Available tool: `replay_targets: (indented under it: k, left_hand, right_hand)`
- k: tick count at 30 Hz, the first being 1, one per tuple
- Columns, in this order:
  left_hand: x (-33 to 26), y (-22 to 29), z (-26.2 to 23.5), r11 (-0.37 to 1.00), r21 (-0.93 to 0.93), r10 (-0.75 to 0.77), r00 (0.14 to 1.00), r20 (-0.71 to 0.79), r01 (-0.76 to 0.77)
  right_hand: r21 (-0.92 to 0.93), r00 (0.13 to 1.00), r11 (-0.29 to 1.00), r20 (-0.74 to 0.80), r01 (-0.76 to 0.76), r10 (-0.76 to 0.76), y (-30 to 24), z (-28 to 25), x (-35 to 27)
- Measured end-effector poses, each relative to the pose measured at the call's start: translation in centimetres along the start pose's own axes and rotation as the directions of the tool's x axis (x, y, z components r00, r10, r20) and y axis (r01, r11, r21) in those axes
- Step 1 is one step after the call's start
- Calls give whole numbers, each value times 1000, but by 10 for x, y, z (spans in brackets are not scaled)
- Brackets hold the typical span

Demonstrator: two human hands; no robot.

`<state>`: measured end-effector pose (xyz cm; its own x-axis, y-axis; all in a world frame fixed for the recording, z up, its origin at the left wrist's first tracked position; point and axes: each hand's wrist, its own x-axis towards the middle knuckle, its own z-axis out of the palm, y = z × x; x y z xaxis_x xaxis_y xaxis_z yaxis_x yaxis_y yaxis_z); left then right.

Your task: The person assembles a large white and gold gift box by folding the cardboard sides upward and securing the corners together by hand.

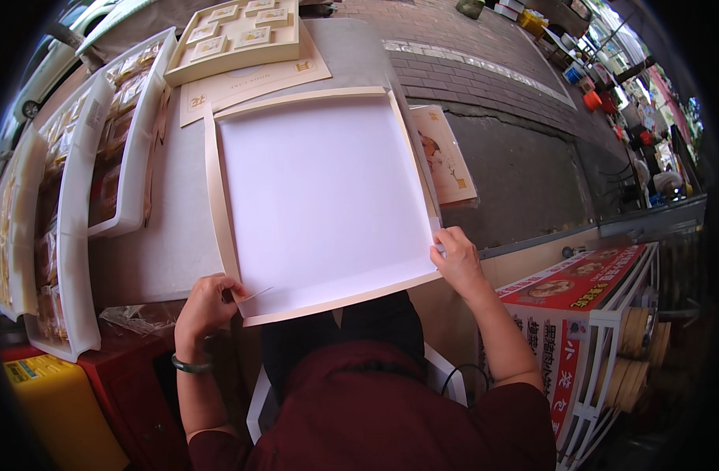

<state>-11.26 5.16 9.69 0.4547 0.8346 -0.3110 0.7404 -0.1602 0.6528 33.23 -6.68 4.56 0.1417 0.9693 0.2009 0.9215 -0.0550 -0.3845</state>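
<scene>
A large shallow cardboard box [320,180], white inside with cream rims, lies in front of me with its near edge over my lap. My left hand [208,302] is closed on its near left corner, where a loose flap end sticks up inside. At the near right corner my right hand [458,257] pinches the cardboard wall where the side and near edges meet. The far and side walls stand raised. My fingertips partly hide both near corners.
Beyond the box, a cream tray [234,38] with small packets rests on a printed cardboard sheet [316,64]. White crates [130,177] of wrapped goods line the left. A packaged printed sheet [444,161] lies right of the box. A red-topped stand [575,279] is at right.
</scene>
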Motion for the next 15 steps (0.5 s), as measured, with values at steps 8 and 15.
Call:
replay_targets:
  k: [8, 15]
  left_hand:
    - [-2, 2, 0, 1000, -8, -14, 1000, -5, 14]
    - [-2, 1, 1, 1000, 2, -10, 1000, -13, 10]
  right_hand:
    - [105, 997, 994, 71, 14, -22, -9, -9, 3]
    - [128, 999, 992, 34, 17, -21, 1, -2, 2]
